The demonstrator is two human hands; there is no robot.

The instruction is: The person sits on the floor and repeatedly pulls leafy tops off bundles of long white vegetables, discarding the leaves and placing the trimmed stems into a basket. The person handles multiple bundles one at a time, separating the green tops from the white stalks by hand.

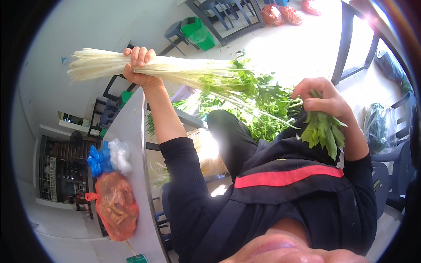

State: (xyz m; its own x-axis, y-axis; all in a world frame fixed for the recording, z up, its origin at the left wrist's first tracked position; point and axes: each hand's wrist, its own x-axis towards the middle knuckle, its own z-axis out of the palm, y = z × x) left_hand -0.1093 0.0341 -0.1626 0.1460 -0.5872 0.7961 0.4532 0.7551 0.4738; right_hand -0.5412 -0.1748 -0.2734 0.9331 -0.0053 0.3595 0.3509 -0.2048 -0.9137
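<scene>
My left hand (139, 65) is raised and closed around a long bunch of pale celery stalks (184, 65). The white ends of the bunch point left and its leafy tops spread right, over my lap. My right hand (320, 98) pinches a small clump of celery leaves (320, 131) between thumb and fingers, in front of my dark apron (289, 177) with a red band. A large heap of green leafy stems (266, 123) lies beyond my knees, partly hidden by the raised bunch and by my leg.
At left, a grey table (144, 210) bears a red plastic bag (116, 207) and blue (98, 159) and white (119, 154) bags. Farther off stand a green bin (197, 33) and a stool (174, 29). A clear bag of greens (380, 128) rests on a chair at right.
</scene>
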